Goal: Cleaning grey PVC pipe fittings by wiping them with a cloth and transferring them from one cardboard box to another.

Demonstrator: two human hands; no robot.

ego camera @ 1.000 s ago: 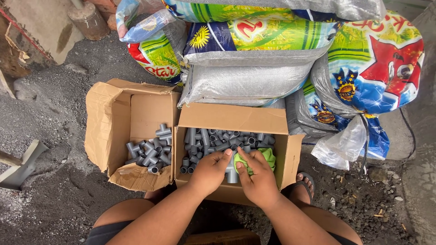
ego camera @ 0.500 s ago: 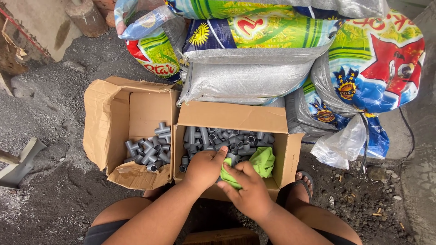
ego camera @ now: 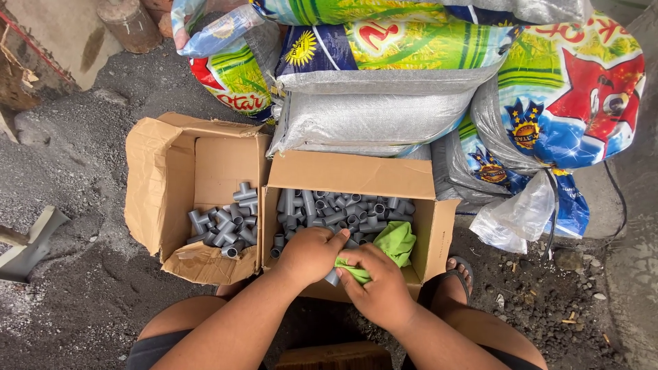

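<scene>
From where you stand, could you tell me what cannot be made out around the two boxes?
Head view only:
- Grey fitting: mostly covered by left hand, right hand and green cloth.
- Right box near wall: hidden by the arms.
- Left box floor: buried under fittings.
- Sacks: cut off by top edge.

— Two cardboard boxes side by side on the gritty ground: the left box [ego camera: 199, 199], brown, flaps splayed and torn, grey pipe fittings in its lower half.

— And the right box [ego camera: 356, 181], same brown card, back flap upright, packed with more grey fittings.

— Behind them, stacked sacks! A silver-grey sack [ego camera: 373, 113] lies just behind the right box.

— Above it a green and yellow sack [ego camera: 411, 38], to the right a blue, red and green one [ego camera: 576, 89], far left a red and green one [ego camera: 229, 75].

— Clear plastic bag [ego camera: 517, 216] crumpled beside the right box.
</scene>
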